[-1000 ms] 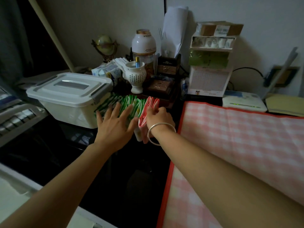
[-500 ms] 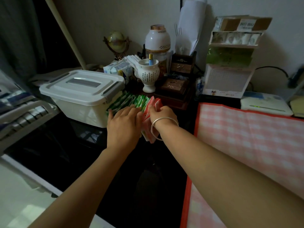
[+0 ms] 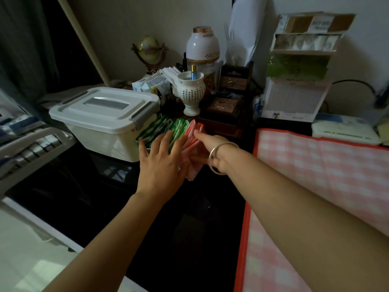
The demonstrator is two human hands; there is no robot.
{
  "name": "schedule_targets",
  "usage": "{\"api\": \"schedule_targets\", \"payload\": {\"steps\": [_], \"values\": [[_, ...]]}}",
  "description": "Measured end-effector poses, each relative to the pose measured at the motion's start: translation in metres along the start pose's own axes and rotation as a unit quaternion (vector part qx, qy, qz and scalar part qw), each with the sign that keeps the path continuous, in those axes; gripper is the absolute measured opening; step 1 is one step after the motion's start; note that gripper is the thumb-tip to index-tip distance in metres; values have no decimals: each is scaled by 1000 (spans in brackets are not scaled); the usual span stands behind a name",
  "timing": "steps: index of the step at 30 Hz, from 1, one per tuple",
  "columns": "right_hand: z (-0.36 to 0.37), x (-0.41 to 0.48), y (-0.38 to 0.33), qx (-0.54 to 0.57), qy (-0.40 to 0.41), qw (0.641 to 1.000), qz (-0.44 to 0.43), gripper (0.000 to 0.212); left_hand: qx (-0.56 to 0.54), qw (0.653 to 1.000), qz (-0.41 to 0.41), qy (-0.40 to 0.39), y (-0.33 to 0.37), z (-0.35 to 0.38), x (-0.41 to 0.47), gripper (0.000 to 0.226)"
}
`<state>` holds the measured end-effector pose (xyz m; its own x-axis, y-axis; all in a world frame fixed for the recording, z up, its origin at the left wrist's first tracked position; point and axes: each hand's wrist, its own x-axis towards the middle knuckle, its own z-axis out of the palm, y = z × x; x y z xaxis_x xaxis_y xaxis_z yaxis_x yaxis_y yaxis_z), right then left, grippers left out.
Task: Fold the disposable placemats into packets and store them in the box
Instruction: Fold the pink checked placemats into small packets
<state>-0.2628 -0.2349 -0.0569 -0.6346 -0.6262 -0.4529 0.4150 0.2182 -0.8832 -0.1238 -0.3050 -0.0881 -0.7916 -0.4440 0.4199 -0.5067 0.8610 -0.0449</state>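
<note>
Left hand (image 3: 162, 167): I see fingers straight and spread, pressed flat against the green packets (image 3: 156, 130).
Right hand (image 3: 207, 145): finger over, thumb under, pinching the red packets (image 3: 192, 133); bracelet (image 3: 220, 159) on the wrist.
Packets: on edge in one row, green then red, the green end touching the box.
Box (image 3: 101, 114): white, lid on, left of the row.
Placemat (image 3: 315, 175): pink check, red border, spread flat at right.
In the way: white vase (image 3: 190, 91) and dark wooden cases (image 3: 223, 108) just behind the row.
Further back: globe ornament (image 3: 150, 50), calendar (image 3: 294, 98), white router (image 3: 345, 131).
Surface: dark glossy table (image 3: 94, 192).
Room: dim, pale wall behind.
</note>
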Motion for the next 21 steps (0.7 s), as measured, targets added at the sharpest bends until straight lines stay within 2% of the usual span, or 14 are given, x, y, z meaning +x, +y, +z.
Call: {"api": "schedule_targets", "payload": {"steps": [2, 6, 9, 12, 17, 21], "values": [[-6, 0, 2, 8, -18, 1000, -5, 45, -1, 1000, 1, 8, 1, -1, 0, 59], [-14, -7, 1, 37, 11, 999, 2, 31, -7, 1000, -11, -5, 1, -4, 0, 63], [-23, -10, 2, 20, 34, 999, -36, 20, -6, 999, -37, 1, 7, -12, 1, 76], [-35, -18, 5, -21, 42, 996, -79, 22, -56, 997, -44, 33, 22, -27, -1, 88], [-53, -35, 8, -89, 87, 988, -92, 18, -126, 987, 65, 81, 52, -43, -21, 54], [-66, -60, 10, -137, 61, 986, -74, 20, -221, 965, 125, 69, 81, -54, -59, 23]]}}
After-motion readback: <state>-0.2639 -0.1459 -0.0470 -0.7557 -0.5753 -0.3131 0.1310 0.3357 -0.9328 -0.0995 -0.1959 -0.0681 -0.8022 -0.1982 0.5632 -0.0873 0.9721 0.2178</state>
